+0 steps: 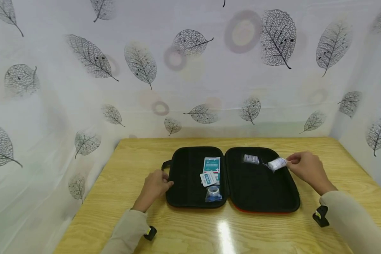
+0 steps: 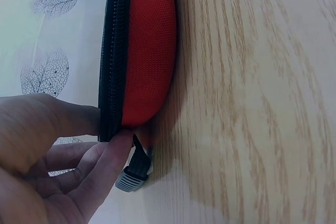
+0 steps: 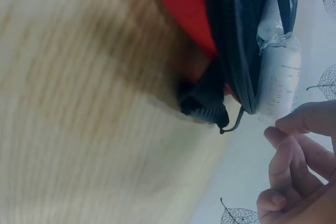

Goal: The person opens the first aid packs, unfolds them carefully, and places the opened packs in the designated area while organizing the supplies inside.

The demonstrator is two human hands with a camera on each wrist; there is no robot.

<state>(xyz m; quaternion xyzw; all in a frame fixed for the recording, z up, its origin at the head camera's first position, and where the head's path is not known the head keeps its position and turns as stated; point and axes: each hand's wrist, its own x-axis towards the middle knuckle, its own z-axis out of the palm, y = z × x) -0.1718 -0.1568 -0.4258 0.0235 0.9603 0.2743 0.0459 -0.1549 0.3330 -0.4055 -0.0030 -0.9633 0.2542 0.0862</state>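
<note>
An unzipped case with a black lining [image 1: 257,190] and a red outer shell [image 2: 152,45] lies spread flat on the table. My left hand [image 1: 155,185] pinches the zippered rim of its left half, thumb on one side and fingers on the other. Over the far right corner, my right hand [image 1: 308,169] pinches the end of a white bandage roll [image 1: 277,164] in clear wrapping between thumb and forefinger. A second wrapped roll [image 1: 251,159] is inside the right half, close to the held one.
In the left half are a teal packet [image 1: 212,164], a small white packet [image 1: 208,178] and a white tape roll [image 1: 213,193] in blue-clear wrapping. A carry handle [image 1: 166,164] sticks out at the left. Leaf-print sheeting [image 1: 190,81] hangs behind the wooden table [image 1: 190,233].
</note>
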